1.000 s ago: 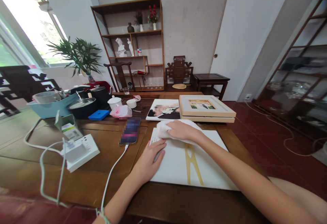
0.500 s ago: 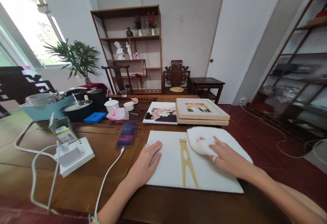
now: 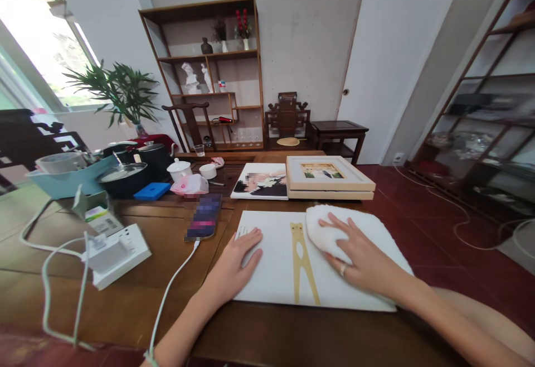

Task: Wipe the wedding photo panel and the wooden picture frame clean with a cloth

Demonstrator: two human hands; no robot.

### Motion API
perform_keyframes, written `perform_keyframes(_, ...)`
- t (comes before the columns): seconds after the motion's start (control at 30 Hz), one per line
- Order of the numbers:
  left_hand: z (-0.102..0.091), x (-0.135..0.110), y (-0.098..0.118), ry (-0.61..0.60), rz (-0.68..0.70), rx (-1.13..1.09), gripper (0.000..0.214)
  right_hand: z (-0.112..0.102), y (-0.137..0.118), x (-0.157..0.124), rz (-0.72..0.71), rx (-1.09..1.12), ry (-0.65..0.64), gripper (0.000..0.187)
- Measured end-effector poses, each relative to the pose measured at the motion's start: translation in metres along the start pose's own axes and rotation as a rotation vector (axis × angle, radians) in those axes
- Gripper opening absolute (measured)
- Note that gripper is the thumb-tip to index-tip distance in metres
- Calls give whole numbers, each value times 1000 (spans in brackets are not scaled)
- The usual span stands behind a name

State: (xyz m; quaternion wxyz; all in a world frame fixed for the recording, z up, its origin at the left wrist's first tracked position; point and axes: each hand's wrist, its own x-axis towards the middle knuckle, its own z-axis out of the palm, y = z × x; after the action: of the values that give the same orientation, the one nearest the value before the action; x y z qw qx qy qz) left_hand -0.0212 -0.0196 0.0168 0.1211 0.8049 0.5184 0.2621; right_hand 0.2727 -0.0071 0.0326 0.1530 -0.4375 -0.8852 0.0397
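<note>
A flat white panel (image 3: 267, 283) lies on the wooden table with a golden A-shaped easel leg (image 3: 299, 258) on its upper face. My left hand (image 3: 240, 264) rests flat on the panel's left side, fingers stretched out and holding nothing. On the right part, my right hand (image 3: 355, 252), with a ring on one finger, grips a bunched white fluffy cloth (image 3: 376, 230) and presses it against the panel. The cloth spreads over the panel's upper right and past its edge. Part of the panel is hidden under the cloth and hands.
Behind the panel lie a photo print (image 3: 263, 182) and stacked wooden picture frames (image 3: 334, 189). Leftward are a phone (image 3: 204, 216) on a white cable (image 3: 169, 289), a power strip (image 3: 121, 258), a blue box (image 3: 152, 191), a pan (image 3: 123, 180) and a light-blue bin (image 3: 58, 183).
My right hand has shifted slightly left on the cloth, its fingers now more spread across the bunch. My left hand stays on the panel. The whole view has shifted a little.
</note>
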Motion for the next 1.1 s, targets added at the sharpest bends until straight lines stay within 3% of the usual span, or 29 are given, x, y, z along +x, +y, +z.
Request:
perform_keyframes(0.1,-1,1,1,-16,-7,8,37,1,13,25,-9,-22,-43,24)
perform_keyframes(0.2,-2,1,2,-29,-15,12,38,-4,13,30,-34,-43,-113,21)
perform_keyframes(0.3,-2,0,2,-27,-15,18,38,-9,0,12,-52,-19,-168,26)
perform_keyframes(0.53,-2,0,4,14,8,-7,36,-34,-56,-60,-48,71,-311,38)
perform_keyframes(0.67,-2,0,5,21,16,-18,36,-45,-64,-72,-62,94,-357,42)
perform_keyframes(0.8,-2,1,5,-2,12,-9,36,-38,-41,-51,-32,75,-301,34)
perform_keyframes(0.97,-3,1,5,-30,-4,-13,37,-24,-8,2,2,28,-203,25)
perform_keyframes(1.1,-4,1,6,-38,-9,-9,37,-13,1,31,23,4,-90,31)
